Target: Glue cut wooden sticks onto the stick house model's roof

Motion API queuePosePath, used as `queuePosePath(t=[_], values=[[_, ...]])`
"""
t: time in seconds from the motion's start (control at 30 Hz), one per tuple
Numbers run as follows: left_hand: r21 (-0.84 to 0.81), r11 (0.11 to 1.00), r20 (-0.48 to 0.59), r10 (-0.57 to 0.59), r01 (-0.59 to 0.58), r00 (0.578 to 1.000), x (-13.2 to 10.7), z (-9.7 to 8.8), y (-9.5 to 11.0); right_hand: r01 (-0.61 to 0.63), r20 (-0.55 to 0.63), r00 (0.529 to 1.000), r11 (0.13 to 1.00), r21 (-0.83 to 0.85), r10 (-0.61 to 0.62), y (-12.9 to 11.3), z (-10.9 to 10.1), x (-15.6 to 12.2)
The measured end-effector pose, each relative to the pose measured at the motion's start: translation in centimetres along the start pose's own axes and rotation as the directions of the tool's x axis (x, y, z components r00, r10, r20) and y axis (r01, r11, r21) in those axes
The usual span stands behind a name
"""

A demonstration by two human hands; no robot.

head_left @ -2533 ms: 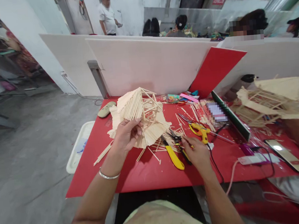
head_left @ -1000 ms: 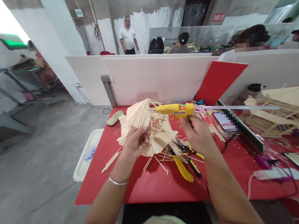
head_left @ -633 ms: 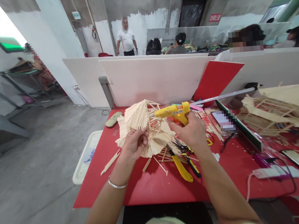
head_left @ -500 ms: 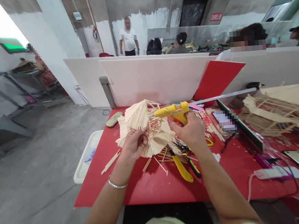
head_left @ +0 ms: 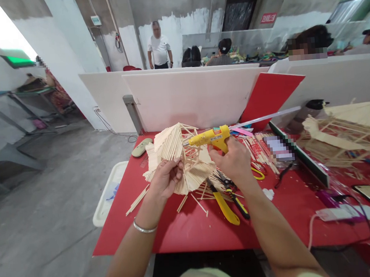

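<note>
A house-like model of thin wooden sticks (head_left: 168, 144) stands on the red table, its near roof side covered with sticks and its right side an open frame. My left hand (head_left: 168, 176) is closed in a pinch at the lower roof edge; its fingertips partly hide what they grip. In my right hand (head_left: 233, 158) is a yellow hot glue gun (head_left: 208, 136), its nozzle pointing left against or very near the model's roof ridge. A long clear glue stick (head_left: 266, 117) juts from the gun's back. Loose sticks (head_left: 137, 200) lie around the model.
A yellow-handled cutter (head_left: 225, 208) and black-and-yellow pliers (head_left: 239, 204) lie right of the model. Farther right are a phone (head_left: 279, 148), a green-edged divider (head_left: 301, 155) and another stick model (head_left: 332, 137). White panels (head_left: 194, 97) close off the back. Several people are beyond.
My right hand has shifted the glue gun slightly left, with the nozzle a little lower at the ridge. My left hand stays in nearly the same place.
</note>
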State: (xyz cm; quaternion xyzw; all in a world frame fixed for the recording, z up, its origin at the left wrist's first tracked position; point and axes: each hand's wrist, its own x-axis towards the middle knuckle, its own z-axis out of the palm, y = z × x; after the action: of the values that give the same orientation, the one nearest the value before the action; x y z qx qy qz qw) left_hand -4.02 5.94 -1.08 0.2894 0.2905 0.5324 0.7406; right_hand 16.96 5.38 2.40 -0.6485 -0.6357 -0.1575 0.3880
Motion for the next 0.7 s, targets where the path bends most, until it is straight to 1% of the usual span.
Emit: queuePosePath(t=[0.27,0.43,0.57,0.7], values=[[-0.036,0.999,0.046,-0.031,0.033,0.998,-0.31,0.09,0.14,-0.008,0.002,1.0,1.0,0.003,0.008,0.23,0.34,-0.34],[-0.035,0.999,0.061,-0.022,0.024,0.998,-0.31,0.05,0.08,-0.004,0.016,1.0,1.0,0.0,0.004,0.26,0.35,-0.35],[-0.029,0.999,0.045,-0.018,0.019,0.999,-0.22,-0.12,-0.04,0.008,0.037,0.999,1.0,0.002,-0.008,0.14,0.3,-0.29],[-0.026,1.0,0.045,-0.01,0.011,0.999,-0.18,-0.19,-0.06,0.014,0.029,0.999,1.0,-0.007,-0.014,0.08,0.33,-0.34]])
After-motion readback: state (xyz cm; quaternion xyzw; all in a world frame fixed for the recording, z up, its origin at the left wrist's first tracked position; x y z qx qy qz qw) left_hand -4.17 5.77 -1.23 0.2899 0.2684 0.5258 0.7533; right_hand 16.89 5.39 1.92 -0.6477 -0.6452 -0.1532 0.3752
